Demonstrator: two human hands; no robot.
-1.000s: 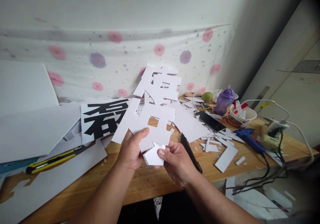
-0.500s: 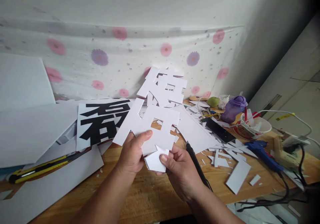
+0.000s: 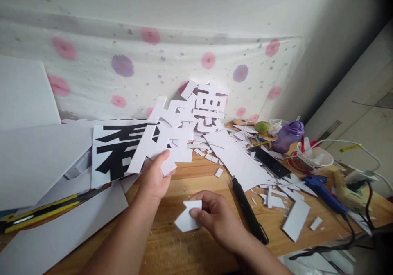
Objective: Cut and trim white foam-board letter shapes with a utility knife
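My left hand grips a white foam-board character cutout at its lower edge, thumb on its face. The cutout has strokes and small square openings. Between the thumb and fingers of my right hand is a small white foam-board offcut with angled corners, held apart from the cutout over the wooden table. Behind the cutout, another white character cutout leans near the curtain. A sheet with a black printed character lies left of my left hand, partly covered by the cutout. A black pen-like cutter rests right of my right hand.
White board sheets and a yellow utility knife lie on the left. To the right are foam scraps, a black phone, a blue glue gun with cables, a purple cup and a paper tub.
My right hand has drawn the small offcut down and away from the cutout. My left hand has moved left with the cutout, uncovering the character cutout behind.
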